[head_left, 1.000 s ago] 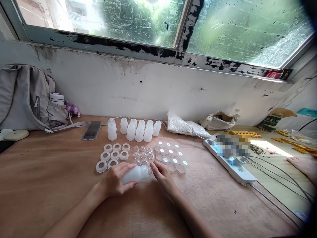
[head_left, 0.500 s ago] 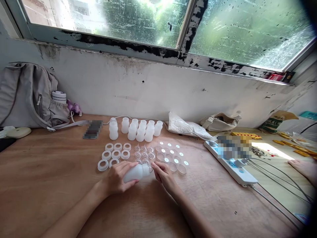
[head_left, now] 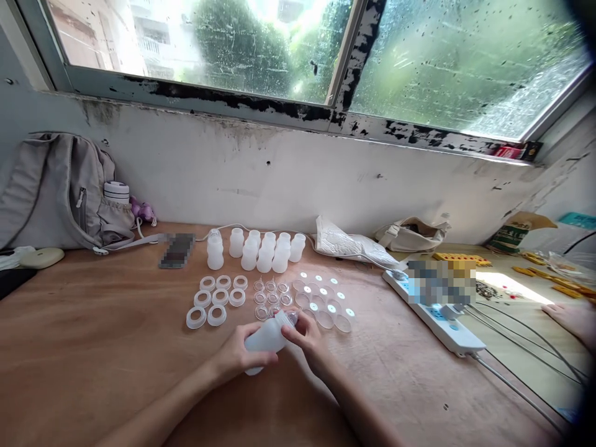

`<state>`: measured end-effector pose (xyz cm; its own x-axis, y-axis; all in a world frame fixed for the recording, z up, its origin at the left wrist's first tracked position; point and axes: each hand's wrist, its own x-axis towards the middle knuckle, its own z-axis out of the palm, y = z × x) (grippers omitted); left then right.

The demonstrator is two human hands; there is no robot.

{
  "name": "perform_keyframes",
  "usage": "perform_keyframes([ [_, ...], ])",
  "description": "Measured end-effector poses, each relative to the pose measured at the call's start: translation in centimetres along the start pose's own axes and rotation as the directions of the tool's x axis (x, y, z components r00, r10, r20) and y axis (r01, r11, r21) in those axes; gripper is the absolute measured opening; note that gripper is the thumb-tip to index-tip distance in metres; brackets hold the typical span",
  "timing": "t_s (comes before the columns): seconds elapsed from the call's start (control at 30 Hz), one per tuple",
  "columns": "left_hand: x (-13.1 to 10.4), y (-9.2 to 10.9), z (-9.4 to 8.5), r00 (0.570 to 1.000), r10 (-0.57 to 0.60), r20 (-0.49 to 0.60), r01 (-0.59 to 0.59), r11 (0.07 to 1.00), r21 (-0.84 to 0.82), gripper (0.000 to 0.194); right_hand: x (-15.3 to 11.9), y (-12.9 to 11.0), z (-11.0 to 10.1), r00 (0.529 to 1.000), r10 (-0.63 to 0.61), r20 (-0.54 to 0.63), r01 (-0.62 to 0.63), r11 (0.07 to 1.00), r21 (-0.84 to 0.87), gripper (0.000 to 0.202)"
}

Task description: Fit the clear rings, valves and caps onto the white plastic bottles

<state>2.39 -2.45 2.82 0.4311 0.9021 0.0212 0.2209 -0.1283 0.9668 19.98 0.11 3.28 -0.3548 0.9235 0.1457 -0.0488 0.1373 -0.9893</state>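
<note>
My left hand is wrapped round a frosted white baby bottle, which lies tilted with its neck up to the right. At the neck, the fingers of my right hand close on a clear bottle teat; they partly hide it. Just beyond the hands are rows of clear teats. White collar rings lie in rows to their left. Clear round caps with small white discs lie to their right. Several frosted bottles stand upright behind, and one bottle has its top fitted.
A phone-like blurred object and a grey backpack are at the left. White padded packaging and a small bag sit by the wall. The power strip with cables is at the right. Another person's hand rests at the far right.
Both hands have drawn the bottle slightly right and nearer, its neck now raised higher. My right hand stays at the teat. The view has tipped up a little.
</note>
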Motion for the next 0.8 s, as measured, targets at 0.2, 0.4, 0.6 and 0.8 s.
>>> perform_keyframes([
  [0.2, -0.6, 0.6, 0.3, 0.988, 0.039, -0.15, -0.041, 0.999, -0.012, 0.039, 0.5, -0.5, 1.2, 0.997, -0.044, -0.067, 0.04, 0.997, -0.058, 0.026],
  [0.4, -1.0, 1.4, 0.3, 0.973, -0.13, 0.19, 0.222, 0.749, -0.624, 0.037, 2.0, -2.1, 3.5, 0.99, 0.069, 0.124, -0.106, 0.942, 0.317, 0.029],
  [0.6, -0.3, 0.6, -0.2, 0.964, 0.032, -0.265, -0.037, 0.999, -0.011, 0.04, 3.1, -1.6, 5.5, 0.969, 0.12, -0.215, -0.062, 0.964, 0.259, 0.016],
  [0.8, -0.4, 0.3, -1.7, 0.991, -0.082, 0.103, 0.122, 0.873, -0.472, 0.036, 3.3, -2.7, 5.4, 0.996, 0.089, -0.028, -0.077, 0.954, 0.289, 0.02],
])
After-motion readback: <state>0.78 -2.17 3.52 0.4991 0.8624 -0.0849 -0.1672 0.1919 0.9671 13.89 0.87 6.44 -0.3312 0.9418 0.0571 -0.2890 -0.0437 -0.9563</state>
